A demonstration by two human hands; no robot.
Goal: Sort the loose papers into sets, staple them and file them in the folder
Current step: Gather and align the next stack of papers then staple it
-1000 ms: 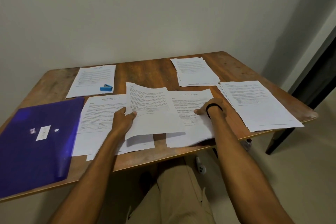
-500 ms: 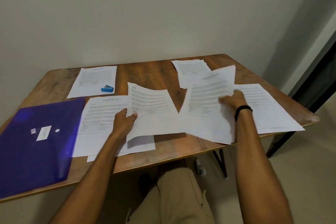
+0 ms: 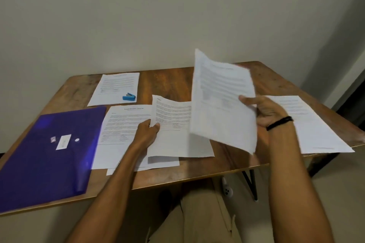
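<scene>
The printed sheet (image 3: 122,124) lying just beside the purple folder (image 3: 45,160) carries a bold heading that seems to read "Sample Education Transcript", though its letters are faint. The white label (image 3: 63,141) on the folder and all other print are too blurred to read.

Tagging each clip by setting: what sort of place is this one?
Likely a plain home or small-office room set up for paperwork: a wooden table by a bare wall, a purple folder and a blue stapler.
</scene>
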